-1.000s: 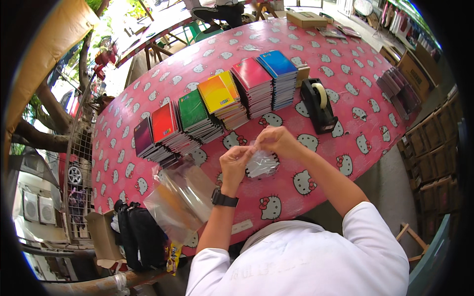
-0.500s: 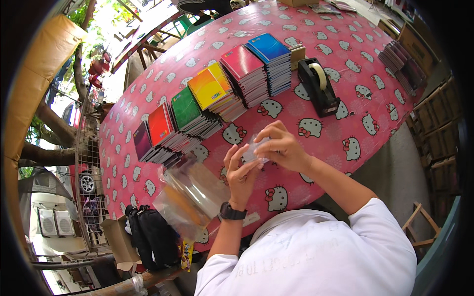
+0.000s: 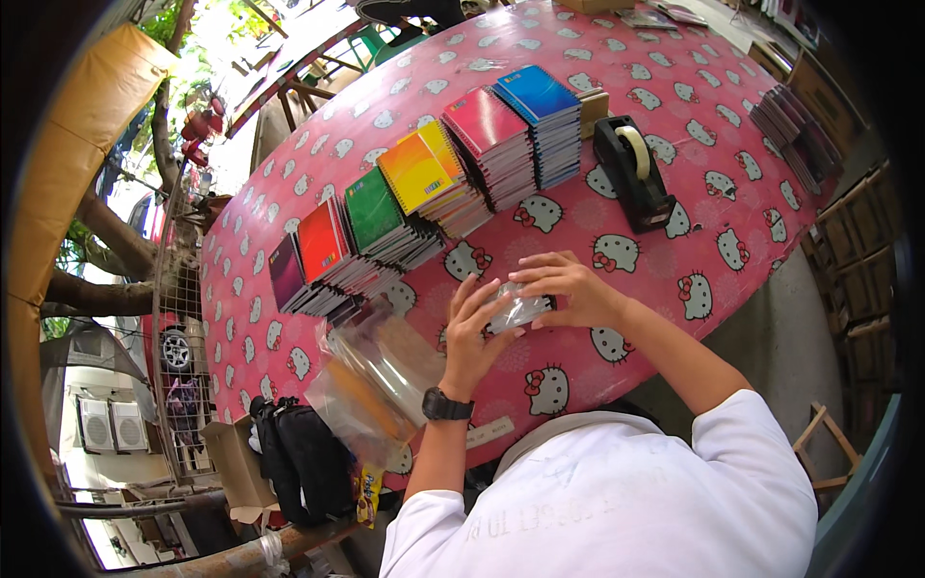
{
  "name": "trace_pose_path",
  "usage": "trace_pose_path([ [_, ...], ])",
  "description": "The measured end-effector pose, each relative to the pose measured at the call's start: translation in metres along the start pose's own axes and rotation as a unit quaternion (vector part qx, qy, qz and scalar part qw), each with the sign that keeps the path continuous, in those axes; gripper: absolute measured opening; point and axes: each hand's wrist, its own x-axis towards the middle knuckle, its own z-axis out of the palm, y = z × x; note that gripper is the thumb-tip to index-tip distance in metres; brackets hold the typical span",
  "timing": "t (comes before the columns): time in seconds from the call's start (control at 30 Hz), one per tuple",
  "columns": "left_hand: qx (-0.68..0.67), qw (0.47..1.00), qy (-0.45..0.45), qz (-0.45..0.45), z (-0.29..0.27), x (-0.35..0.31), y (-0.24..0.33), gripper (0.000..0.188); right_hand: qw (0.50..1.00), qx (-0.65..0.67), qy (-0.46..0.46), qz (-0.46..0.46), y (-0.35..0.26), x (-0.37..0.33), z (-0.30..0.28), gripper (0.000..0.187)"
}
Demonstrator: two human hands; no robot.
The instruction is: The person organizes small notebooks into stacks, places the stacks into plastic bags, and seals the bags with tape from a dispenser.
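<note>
A small piece of crinkled clear plastic [image 3: 521, 310] is between my hands, over the near part of the table. My left hand [image 3: 470, 332] holds its left side with bent fingers and wears a dark wristwatch [image 3: 447, 406]. From the right, my right hand [image 3: 575, 294] curls its fingers over the other side. Whether the plastic is a bag or a sheet I cannot tell. Beyond my hands runs a row of spiral notebook stacks: purple, red [image 3: 324, 241], green, yellow [image 3: 420, 176], pink-red and blue [image 3: 536, 94]. Larger clear plastic bags [image 3: 371, 371] lie left of my left wrist.
A black tape dispenser [image 3: 633, 173] stands right of the blue stack. Dark notebooks [image 3: 795, 135] are piled at the table's right edge. The pink patterned tablecloth [image 3: 713, 275] covers the table. A black bag [image 3: 301, 460] and an open cardboard box [image 3: 238, 472] sit at the lower left.
My fingers have spread wider around the clear plastic, and my right hand has moved slightly right and down. The whole view has shifted a little.
</note>
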Motion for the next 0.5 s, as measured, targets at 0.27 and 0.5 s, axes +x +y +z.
trace_pose_path([
  [0.27, -0.062, 0.991, 0.113, -0.035, 0.023, -0.017, -0.002, 0.024, 0.980, -0.158, 0.109, 0.054, -0.041, -0.014, 0.031, 0.031],
  [0.5, -0.109, 0.974, 0.144, -0.140, 0.025, -0.002, 0.003, 0.034, 0.966, -0.032, 0.149, 0.211, -0.053, 0.013, 0.030, 0.023],
])
